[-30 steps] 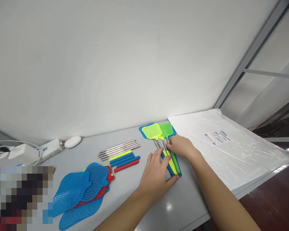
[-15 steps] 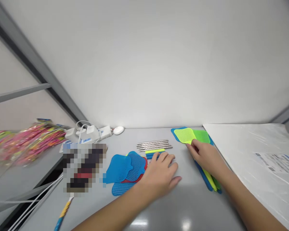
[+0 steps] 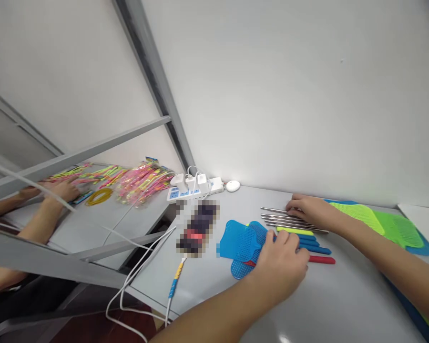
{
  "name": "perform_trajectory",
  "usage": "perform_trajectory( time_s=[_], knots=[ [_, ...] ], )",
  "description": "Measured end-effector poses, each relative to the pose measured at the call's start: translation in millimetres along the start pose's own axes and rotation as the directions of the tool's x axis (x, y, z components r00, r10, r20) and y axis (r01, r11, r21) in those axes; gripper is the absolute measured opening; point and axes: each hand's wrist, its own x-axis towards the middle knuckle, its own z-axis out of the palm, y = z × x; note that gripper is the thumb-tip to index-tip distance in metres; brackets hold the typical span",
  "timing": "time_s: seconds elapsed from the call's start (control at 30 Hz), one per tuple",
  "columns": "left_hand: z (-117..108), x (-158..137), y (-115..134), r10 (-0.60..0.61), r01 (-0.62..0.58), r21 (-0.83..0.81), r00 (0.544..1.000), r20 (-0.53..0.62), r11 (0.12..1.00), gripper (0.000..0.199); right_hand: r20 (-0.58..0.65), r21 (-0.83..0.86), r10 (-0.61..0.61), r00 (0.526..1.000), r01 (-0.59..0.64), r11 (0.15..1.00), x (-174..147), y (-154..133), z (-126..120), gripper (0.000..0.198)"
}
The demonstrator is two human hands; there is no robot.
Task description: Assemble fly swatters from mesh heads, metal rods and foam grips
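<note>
Bright, diffuse light, with 1 glare spot (image 3: 284, 338) on the surface (image 3: 343, 305) below the hands (image 3: 282, 259); pixelated patch (image 3: 198, 228) left of them; edges stretched by wide-angle distortion.

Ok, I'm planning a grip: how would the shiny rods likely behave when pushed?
The shiny rods look slim and round, so they may roll. Their glossy surface could make them slippery. All lie straight, suggesting they're probably stiff.

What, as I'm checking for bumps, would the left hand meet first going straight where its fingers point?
Probably the yellow handle, just ahead of the left hand, then the metal rods; depth is unclear, so it may already be touching.
</note>
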Motion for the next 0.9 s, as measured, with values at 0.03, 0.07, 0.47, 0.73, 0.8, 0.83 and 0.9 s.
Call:
perform_trajectory(
  time_s=[0.03,0.07,0.47,0.73,0.8,0.83,0.9],
  knots=[
    [0,-1,0,0.013,-0.013,-0.003,1.000,-0.006,1.000,0.018,0.003,0.006,-0.004,1.000,0.004,1.000,2,1,1,0.024],
    [1,-3,-1,0.023,-0.023,-0.004,1.000,-0.010,1.000,0.018,0.003,0.010,-0.005,1.000,0.005,1.000,3,1,2,0.023],
    [-23,4,-35,-0.078,0.081,-0.127,0.997,0.028,0.989,0.038,-0.133,-0.057,0.163,0.978,-0.172,0.984,-17,-10,-13,0.023],
    [-60,-21,-105,-0.304,0.317,-0.232,0.948,0.091,0.919,0.027,-0.129,-0.056,0.177,0.976,-0.185,0.981,-95,-45,-8,0.017],
    [-63,-24,-105,-0.275,0.300,-0.292,0.953,0.124,0.908,0.028,-0.101,-0.071,0.128,0.987,-0.136,0.988,-106,-45,-1,0.022],
    [-64,-25,-103,-0.251,0.286,-0.323,0.957,0.146,0.902,0.028,-0.096,-0.073,0.118,0.988,-0.125,0.989,-108,-44,2,0.023],
    [-63,-24,-98,-0.200,0.260,-0.371,0.961,0.192,0.892,0.026,-0.089,-0.064,0.123,0.988,-0.129,0.990,-110,-40,5,0.025]
  ],
)
